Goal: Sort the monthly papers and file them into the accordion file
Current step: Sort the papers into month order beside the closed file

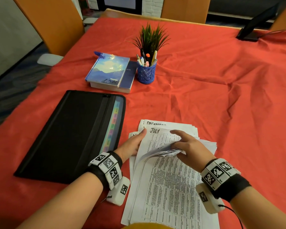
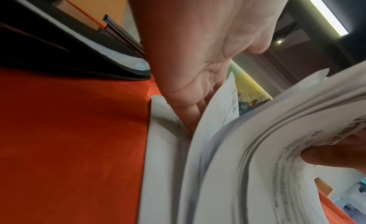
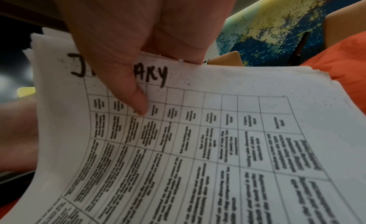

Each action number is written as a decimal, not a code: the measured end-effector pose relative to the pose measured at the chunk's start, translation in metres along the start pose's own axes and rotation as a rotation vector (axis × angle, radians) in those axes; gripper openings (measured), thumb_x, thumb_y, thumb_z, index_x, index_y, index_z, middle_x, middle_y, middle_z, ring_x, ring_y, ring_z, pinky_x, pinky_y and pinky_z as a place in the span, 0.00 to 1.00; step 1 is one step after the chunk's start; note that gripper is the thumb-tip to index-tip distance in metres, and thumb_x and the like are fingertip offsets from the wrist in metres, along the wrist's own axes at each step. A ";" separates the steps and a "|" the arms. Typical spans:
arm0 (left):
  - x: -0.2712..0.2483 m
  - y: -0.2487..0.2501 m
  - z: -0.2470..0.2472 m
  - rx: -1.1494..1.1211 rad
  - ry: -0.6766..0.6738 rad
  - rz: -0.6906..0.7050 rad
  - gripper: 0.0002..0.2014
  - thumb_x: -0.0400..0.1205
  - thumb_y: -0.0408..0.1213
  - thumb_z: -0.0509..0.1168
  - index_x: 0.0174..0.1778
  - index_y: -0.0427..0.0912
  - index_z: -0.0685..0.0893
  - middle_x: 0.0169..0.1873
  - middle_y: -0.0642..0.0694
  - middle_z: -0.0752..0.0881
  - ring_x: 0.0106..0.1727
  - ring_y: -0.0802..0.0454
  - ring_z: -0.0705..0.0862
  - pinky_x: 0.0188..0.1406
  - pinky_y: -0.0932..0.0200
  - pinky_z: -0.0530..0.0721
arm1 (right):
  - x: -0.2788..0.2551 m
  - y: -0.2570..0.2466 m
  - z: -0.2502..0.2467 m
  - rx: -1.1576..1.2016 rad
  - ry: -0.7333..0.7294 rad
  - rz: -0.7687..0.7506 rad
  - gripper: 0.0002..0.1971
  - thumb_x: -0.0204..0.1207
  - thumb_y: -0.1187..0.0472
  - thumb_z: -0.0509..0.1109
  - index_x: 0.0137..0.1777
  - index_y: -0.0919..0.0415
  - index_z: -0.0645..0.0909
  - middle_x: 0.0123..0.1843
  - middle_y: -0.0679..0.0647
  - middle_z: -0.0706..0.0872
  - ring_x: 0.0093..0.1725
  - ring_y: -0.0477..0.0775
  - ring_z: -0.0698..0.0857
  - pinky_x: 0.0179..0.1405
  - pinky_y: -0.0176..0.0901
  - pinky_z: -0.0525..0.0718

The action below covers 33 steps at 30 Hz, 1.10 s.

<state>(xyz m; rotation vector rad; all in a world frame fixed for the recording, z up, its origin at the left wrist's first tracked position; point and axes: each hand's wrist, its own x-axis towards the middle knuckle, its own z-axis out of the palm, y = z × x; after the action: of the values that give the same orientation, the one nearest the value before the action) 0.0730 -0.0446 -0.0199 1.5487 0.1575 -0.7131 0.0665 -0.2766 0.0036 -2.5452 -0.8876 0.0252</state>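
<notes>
A loose stack of printed monthly papers [image 1: 168, 187] lies on the red cloth in front of me. My right hand [image 1: 186, 146] grips a lifted bundle of its upper sheets. In the right wrist view its thumb [image 3: 136, 99] presses on a sheet marked JANUARY [image 3: 198, 149], with the fingers behind. The top sheet reads JULY [image 1: 155, 130]; one below it starts DECEMB. My left hand [image 1: 134, 144] lies at the stack's left edge, its straight fingers [image 2: 190, 114] slid between the sheets [image 2: 227, 180]. The black accordion file [image 1: 69, 134] lies flat to the left, coloured tabs [image 1: 112, 123] along its right side.
Two stacked books [image 1: 109, 71] lie beyond the file, with a blue pen cup [image 1: 146, 71] and a small green plant [image 1: 151, 38] beside them. A dark stand [image 1: 257, 22] sits at the far right corner. Orange chairs [image 1: 53, 22] stand around the table.
</notes>
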 end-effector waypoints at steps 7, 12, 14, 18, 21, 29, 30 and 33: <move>0.010 -0.002 -0.014 0.451 0.197 0.098 0.06 0.81 0.31 0.63 0.42 0.34 0.85 0.42 0.39 0.88 0.42 0.45 0.85 0.43 0.54 0.82 | 0.002 -0.005 -0.010 -0.048 -0.022 -0.046 0.16 0.57 0.67 0.64 0.43 0.56 0.87 0.36 0.48 0.86 0.33 0.55 0.82 0.35 0.34 0.76; -0.001 0.029 -0.047 0.358 0.534 0.193 0.09 0.82 0.34 0.63 0.52 0.33 0.85 0.49 0.35 0.88 0.51 0.40 0.86 0.54 0.45 0.83 | 0.009 -0.005 -0.008 -0.048 -0.056 -0.024 0.18 0.55 0.70 0.65 0.43 0.56 0.88 0.34 0.49 0.86 0.33 0.57 0.83 0.32 0.42 0.83; -0.009 0.047 -0.066 0.310 0.633 0.252 0.10 0.82 0.33 0.63 0.55 0.35 0.85 0.51 0.39 0.88 0.51 0.42 0.86 0.55 0.46 0.84 | 0.014 -0.004 -0.007 -0.047 -0.085 -0.016 0.17 0.59 0.67 0.61 0.43 0.56 0.88 0.33 0.49 0.86 0.33 0.58 0.83 0.32 0.45 0.85; -0.038 0.082 -0.107 0.272 0.766 0.381 0.13 0.83 0.32 0.62 0.61 0.33 0.83 0.54 0.43 0.85 0.54 0.50 0.82 0.55 0.56 0.78 | 0.024 -0.004 -0.006 -0.040 -0.125 -0.001 0.16 0.60 0.69 0.63 0.43 0.57 0.89 0.33 0.51 0.86 0.35 0.60 0.84 0.33 0.50 0.86; -0.065 0.102 -0.131 0.231 0.817 0.414 0.14 0.84 0.33 0.62 0.64 0.36 0.82 0.57 0.45 0.84 0.58 0.50 0.82 0.61 0.54 0.79 | 0.023 -0.004 -0.008 -0.085 -0.120 0.023 0.15 0.58 0.74 0.73 0.42 0.58 0.89 0.47 0.58 0.89 0.47 0.65 0.86 0.45 0.59 0.86; -0.078 0.095 -0.136 0.177 0.758 0.358 0.15 0.83 0.30 0.62 0.65 0.34 0.81 0.61 0.42 0.84 0.61 0.47 0.83 0.66 0.48 0.78 | 0.001 -0.015 -0.054 -0.018 -0.264 0.165 0.12 0.71 0.65 0.74 0.55 0.59 0.87 0.58 0.46 0.85 0.55 0.44 0.85 0.54 0.28 0.72; -0.072 0.089 -0.131 0.187 0.735 0.347 0.14 0.83 0.30 0.62 0.65 0.34 0.81 0.60 0.42 0.84 0.61 0.47 0.83 0.66 0.48 0.78 | -0.004 -0.019 -0.065 -0.016 -0.316 0.206 0.11 0.72 0.63 0.73 0.54 0.56 0.86 0.46 0.35 0.85 0.45 0.33 0.84 0.47 0.26 0.72; -0.051 0.069 -0.106 0.192 0.654 0.301 0.12 0.82 0.29 0.62 0.59 0.40 0.84 0.57 0.42 0.86 0.58 0.47 0.85 0.63 0.49 0.80 | -0.018 -0.033 -0.099 0.052 -0.438 0.290 0.14 0.70 0.63 0.75 0.33 0.39 0.84 0.24 0.31 0.79 0.28 0.29 0.76 0.32 0.29 0.73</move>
<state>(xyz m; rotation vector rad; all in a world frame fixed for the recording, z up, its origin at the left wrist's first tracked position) 0.1037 0.0621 0.0597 1.8972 0.3383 0.0349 0.0483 -0.3039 0.1042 -2.6406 -0.6421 0.7058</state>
